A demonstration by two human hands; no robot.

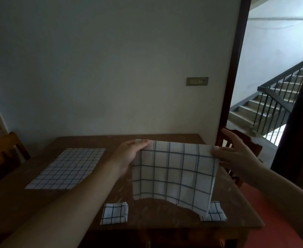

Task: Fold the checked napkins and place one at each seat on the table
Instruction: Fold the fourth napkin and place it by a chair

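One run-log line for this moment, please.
step: folding | left hand and right hand: hold napkin up by top corners | on table: two folded napkins, flat napkin

4 checked napkins (pixel 174 174), 2 chairs (pixel 5 149), 1 table (pixel 165 217), 2 hands (pixel 129 154).

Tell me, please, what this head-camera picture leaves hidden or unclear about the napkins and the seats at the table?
- Folded napkin at the near right corner: partly covered by the held napkin.
- Right chair: mostly behind the right hand and the table.
- Left chair: dark, cut off by the frame edge.
- Flat napkin: layer count unreadable.
- Near seats: outside the frame.
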